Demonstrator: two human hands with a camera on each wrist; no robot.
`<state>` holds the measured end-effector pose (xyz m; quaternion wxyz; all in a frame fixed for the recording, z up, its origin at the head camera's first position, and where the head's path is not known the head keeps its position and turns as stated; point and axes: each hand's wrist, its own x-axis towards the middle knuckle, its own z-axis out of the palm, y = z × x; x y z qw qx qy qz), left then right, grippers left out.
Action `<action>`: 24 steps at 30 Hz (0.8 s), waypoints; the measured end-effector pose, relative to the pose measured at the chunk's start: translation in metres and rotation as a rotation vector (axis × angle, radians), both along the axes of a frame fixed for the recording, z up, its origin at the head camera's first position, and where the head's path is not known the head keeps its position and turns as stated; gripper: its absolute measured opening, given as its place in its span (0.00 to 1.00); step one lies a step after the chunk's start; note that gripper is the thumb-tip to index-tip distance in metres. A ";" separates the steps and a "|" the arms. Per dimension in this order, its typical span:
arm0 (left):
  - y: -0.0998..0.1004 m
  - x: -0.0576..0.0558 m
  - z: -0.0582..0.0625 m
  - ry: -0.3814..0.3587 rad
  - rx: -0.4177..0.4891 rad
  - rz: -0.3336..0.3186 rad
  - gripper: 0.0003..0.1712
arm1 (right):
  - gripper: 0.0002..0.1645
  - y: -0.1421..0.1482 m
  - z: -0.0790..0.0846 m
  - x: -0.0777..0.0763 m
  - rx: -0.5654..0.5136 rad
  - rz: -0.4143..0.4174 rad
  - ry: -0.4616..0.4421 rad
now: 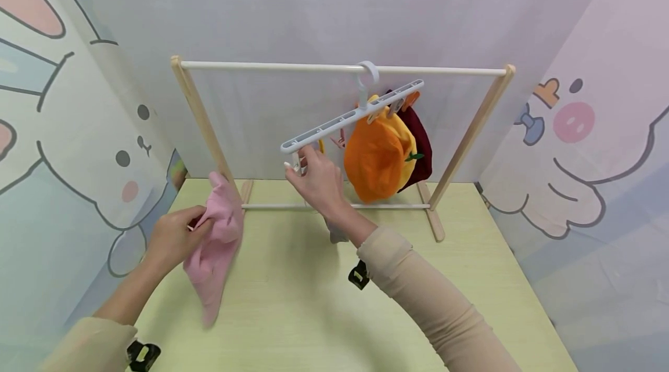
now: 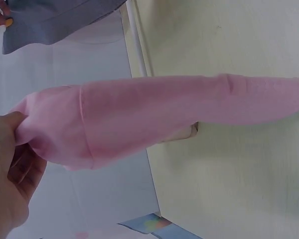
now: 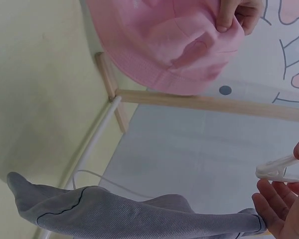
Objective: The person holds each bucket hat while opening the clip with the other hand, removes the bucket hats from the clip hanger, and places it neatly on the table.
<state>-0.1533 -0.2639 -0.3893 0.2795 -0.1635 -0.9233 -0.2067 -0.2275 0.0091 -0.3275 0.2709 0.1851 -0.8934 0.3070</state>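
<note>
Pinches pink hat (image 1: 225,218) in left hand (image 1: 175,237), beside left post (image 1: 200,116); not yet clipped. Pinches white clip (image 1: 297,164) below near-left end of hanger (image 1: 334,123) in right hand (image 1: 320,180). Already hung: orange hat (image 1: 368,163), dark-red hat (image 1: 421,148), apparently gray cloth (image 3: 129,214). Probably only pink hat left. Open room between left post and hanger; tightest beside left post.

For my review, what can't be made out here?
Head view:
most of the gray cloth, behind the right hand;
much of the dark red hat, behind the yellow hat.

Right wrist view:
part of that hand, cut off by the right edge;
marking on the pink hat, too small to read.
</note>
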 end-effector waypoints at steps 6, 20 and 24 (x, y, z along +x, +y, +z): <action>-0.011 0.002 -0.001 0.007 -0.010 0.024 0.07 | 0.16 0.001 0.000 0.000 0.001 -0.003 -0.004; -0.040 -0.003 -0.005 -0.118 -0.113 0.148 0.05 | 0.16 0.002 0.000 0.001 0.002 0.000 -0.014; -0.045 -0.004 -0.005 -0.139 -0.127 0.153 0.06 | 0.15 0.002 0.000 0.002 0.001 0.005 -0.014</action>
